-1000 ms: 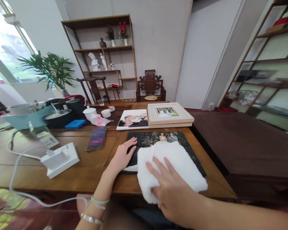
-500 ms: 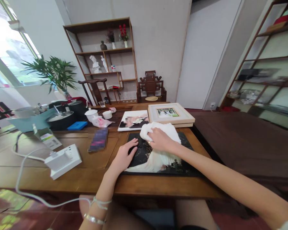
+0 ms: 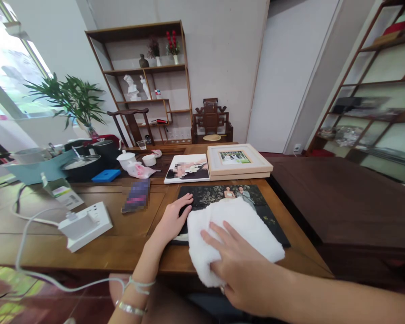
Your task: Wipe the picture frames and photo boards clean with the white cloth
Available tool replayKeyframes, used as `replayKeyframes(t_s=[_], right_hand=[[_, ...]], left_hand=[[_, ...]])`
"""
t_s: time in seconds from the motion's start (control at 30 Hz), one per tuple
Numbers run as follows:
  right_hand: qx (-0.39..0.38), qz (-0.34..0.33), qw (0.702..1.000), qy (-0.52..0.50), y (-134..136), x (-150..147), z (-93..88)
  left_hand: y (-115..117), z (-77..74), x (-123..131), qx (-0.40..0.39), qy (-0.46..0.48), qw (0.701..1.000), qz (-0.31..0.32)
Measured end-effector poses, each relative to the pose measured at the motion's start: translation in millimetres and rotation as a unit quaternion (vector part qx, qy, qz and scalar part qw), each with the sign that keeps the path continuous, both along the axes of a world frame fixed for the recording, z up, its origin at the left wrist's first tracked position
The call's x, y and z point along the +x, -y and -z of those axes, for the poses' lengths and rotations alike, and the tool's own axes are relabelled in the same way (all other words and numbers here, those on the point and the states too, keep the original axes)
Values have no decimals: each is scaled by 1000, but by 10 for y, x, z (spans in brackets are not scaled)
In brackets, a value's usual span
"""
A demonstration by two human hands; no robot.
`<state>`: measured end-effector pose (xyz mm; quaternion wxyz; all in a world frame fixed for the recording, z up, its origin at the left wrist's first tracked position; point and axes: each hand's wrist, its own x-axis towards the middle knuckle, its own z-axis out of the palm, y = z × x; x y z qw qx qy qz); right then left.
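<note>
Brown wood bench bears a dark photo. Over the photo and its near edge, the right hand grips a white towel. It looks soft, light, easy to hold by its folds. The left hand, fingers loose, rests on the photo's left side.

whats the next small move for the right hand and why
Probably slide the white cloth forward over the photo panel: the right hand holds it, its near part overhangs the panel's near edge, the panel's far strip lies uncovered, and the left hand rests on the panel's left side.
</note>
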<state>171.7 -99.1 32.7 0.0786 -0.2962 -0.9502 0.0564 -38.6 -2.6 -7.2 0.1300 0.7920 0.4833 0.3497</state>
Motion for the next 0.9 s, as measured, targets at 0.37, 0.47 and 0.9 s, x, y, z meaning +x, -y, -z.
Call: replayKeyframes(t_s=[0.37,0.47,0.9], right_hand=[[72,143,987,-6,-940,-5,-60],[80,166,983,-2,-1172,-52,-64],[79,-8,997,-7,-523,-228,-11]], left_hand=[[9,-1,-4,2,1,1000,-7],[4,0,-2,0,-4,1000,-6],[69,-111,28,-21,68,996,-55]])
